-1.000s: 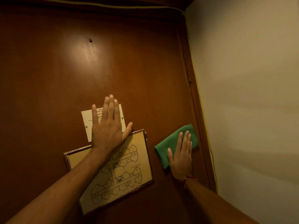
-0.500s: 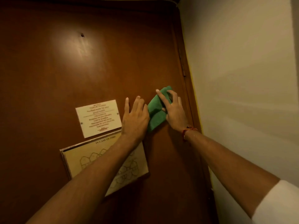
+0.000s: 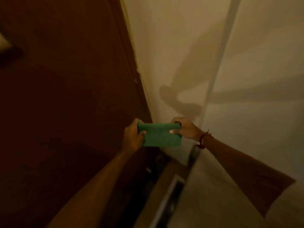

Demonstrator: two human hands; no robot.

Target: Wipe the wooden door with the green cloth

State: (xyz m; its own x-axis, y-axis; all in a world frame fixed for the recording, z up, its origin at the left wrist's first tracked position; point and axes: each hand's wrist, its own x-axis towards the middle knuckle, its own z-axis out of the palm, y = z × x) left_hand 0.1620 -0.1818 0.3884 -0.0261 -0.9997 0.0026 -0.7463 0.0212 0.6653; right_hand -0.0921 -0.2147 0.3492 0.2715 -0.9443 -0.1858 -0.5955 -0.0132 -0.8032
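Now both hands — left (image 3: pixel 132 139), right (image 3: pixel 185 129) — grip the folded green cloth (image 3: pixel 159 134) by its ends.

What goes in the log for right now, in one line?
left hand: grips cloth's left end | right hand: grips right end | green cloth: folded, held off wooden door | wiping: paused

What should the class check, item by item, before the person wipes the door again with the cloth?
1. Cloth held: ok, left hand and right hand each grip an end.
2. Cloth folded flat: ok, it shows as a neat rectangle.
3. Cloth touching the door: not ok, it is held in the air, away from the wood.
4. One hand free to brace: not ok, both are on the cloth.
5. Cloth clean: cannot tell, the picture is dim and blurred.
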